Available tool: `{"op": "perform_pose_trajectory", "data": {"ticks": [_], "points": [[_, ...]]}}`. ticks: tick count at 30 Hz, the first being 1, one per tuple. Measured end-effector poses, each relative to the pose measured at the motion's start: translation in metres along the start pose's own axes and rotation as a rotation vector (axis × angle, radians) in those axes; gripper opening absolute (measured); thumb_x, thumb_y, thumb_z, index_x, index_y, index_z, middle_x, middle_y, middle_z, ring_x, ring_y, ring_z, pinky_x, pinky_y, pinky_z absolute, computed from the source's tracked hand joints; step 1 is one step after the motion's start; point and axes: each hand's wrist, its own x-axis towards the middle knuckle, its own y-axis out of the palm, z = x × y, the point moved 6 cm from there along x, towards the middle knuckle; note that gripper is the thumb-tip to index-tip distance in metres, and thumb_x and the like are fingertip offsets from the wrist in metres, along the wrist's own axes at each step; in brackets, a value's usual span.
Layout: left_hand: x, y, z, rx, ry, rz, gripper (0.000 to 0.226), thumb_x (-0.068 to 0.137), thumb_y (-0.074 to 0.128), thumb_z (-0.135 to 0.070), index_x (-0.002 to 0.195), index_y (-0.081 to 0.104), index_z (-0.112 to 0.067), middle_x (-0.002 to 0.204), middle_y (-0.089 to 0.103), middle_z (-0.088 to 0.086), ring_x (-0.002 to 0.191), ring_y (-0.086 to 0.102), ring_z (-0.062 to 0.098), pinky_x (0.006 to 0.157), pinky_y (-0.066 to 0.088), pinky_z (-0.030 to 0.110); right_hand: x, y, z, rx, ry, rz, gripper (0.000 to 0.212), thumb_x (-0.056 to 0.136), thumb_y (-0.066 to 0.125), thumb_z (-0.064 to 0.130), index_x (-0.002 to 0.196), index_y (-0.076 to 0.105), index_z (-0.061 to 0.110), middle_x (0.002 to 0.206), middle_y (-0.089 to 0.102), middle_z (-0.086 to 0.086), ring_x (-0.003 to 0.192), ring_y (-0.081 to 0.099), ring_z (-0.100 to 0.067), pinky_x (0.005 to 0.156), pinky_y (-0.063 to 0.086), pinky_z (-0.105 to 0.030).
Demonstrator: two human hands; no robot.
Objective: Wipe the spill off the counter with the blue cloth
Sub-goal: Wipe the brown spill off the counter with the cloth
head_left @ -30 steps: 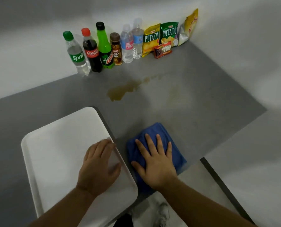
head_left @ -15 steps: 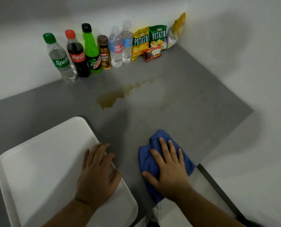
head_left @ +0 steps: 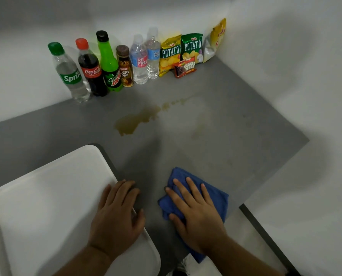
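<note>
A brown spill (head_left: pixel 135 121) lies on the grey counter (head_left: pixel 235 124), with a trail of small drops running toward the back right. The blue cloth (head_left: pixel 216 193) sits bunched at the counter's front edge, well short of the spill. My right hand (head_left: pixel 196 213) presses flat on the cloth, fingers spread and thumb hooked around its left side. My left hand (head_left: pixel 117 214) rests palm down on the right rim of a white tray (head_left: pixel 46 206), fingertips reaching onto the counter.
Along the back wall stand several bottles: Sprite (head_left: pixel 69 73), Coca-Cola (head_left: pixel 91 69), Mountain Dew (head_left: pixel 109 64), a brown one (head_left: pixel 124 67) and two water bottles (head_left: pixel 139 60). Snack bags (head_left: pixel 191 48) and a small red packet (head_left: pixel 185 67) fill the corner. The counter ends at right.
My right hand has gathered the flat cloth into a bunch and slid it slightly forward. My left hand has shifted right along the tray rim. The camera has moved.
</note>
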Motion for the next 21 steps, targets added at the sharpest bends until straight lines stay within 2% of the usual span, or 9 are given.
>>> {"op": "perform_pose_trajectory", "data": {"ticks": [2, 4, 8, 11, 15, 18, 21], "points": [[0.000, -0.002, -0.001, -0.006, -0.006, -0.007, 0.059, 0.084, 0.053, -0.052, 0.132, 0.062, -0.019, 0.150, 0.053, 0.006, 0.136, 0.051, 0.028, 0.117, 0.039, 0.055, -0.004, -0.005, -0.025, 0.018, 0.072, -0.009, 0.072, 0.103, 0.025, 0.072, 0.163, -0.001, 0.043, 0.172, -0.003, 0.019, 0.160, -0.006, -0.018, 0.125, -0.001, -0.053], [0.001, -0.003, -0.002, -0.011, -0.004, -0.012, 0.060, 0.085, 0.052, -0.052, 0.133, 0.062, -0.019, 0.151, 0.054, 0.005, 0.136, 0.052, 0.028, 0.116, 0.040, 0.055, 0.008, -0.013, -0.047, 0.054, 0.177, -0.020, 0.079, 0.099, 0.021, 0.077, 0.161, -0.014, 0.042, 0.169, -0.014, 0.022, 0.158, -0.015, -0.015, 0.126, -0.011, -0.048], [0.001, -0.001, -0.002, 0.022, -0.010, -0.002, 0.061, 0.086, 0.051, -0.055, 0.135, 0.060, -0.020, 0.149, 0.056, 0.003, 0.136, 0.054, 0.026, 0.118, 0.037, 0.051, 0.058, -0.025, -0.051, 0.023, 0.281, -0.010, 0.079, 0.098, 0.010, 0.074, 0.163, -0.012, 0.035, 0.173, -0.009, 0.011, 0.158, -0.017, -0.024, 0.126, -0.007, -0.056], [0.002, 0.000, -0.004, 0.042, -0.022, -0.004, 0.062, 0.084, 0.052, -0.057, 0.134, 0.060, -0.020, 0.146, 0.059, 0.005, 0.132, 0.057, 0.027, 0.116, 0.036, 0.050, 0.082, -0.023, -0.027, -0.021, 0.209, 0.017, 0.073, 0.100, 0.010, 0.068, 0.164, -0.001, 0.035, 0.173, -0.009, 0.007, 0.158, -0.017, -0.029, 0.125, -0.007, -0.058], [0.003, -0.001, -0.006, 0.037, -0.017, -0.020, 0.061, 0.084, 0.052, -0.055, 0.130, 0.063, -0.017, 0.143, 0.060, 0.007, 0.130, 0.058, 0.030, 0.113, 0.042, 0.055, 0.062, -0.011, -0.011, -0.023, 0.025, 0.016, 0.063, 0.105, 0.015, 0.064, 0.163, 0.014, 0.039, 0.174, -0.002, 0.009, 0.158, -0.015, -0.025, 0.126, -0.007, -0.054], [0.002, -0.001, -0.006, 0.035, -0.024, -0.025, 0.061, 0.084, 0.053, -0.053, 0.131, 0.064, -0.016, 0.144, 0.060, 0.008, 0.131, 0.058, 0.031, 0.113, 0.042, 0.056, 0.036, -0.010, -0.026, 0.041, -0.052, -0.009, 0.066, 0.106, 0.024, 0.063, 0.164, 0.004, 0.040, 0.172, 0.004, 0.017, 0.159, -0.007, -0.015, 0.125, 0.002, -0.050], [0.002, -0.002, -0.007, 0.020, -0.022, -0.038, 0.060, 0.086, 0.052, -0.052, 0.132, 0.064, -0.015, 0.145, 0.059, 0.007, 0.133, 0.057, 0.031, 0.115, 0.041, 0.055, 0.030, -0.017, -0.055, 0.098, 0.033, -0.030, 0.074, 0.104, 0.025, 0.067, 0.164, -0.006, 0.036, 0.171, 0.007, 0.014, 0.159, -0.006, -0.010, 0.127, 0.004, -0.047]]}}
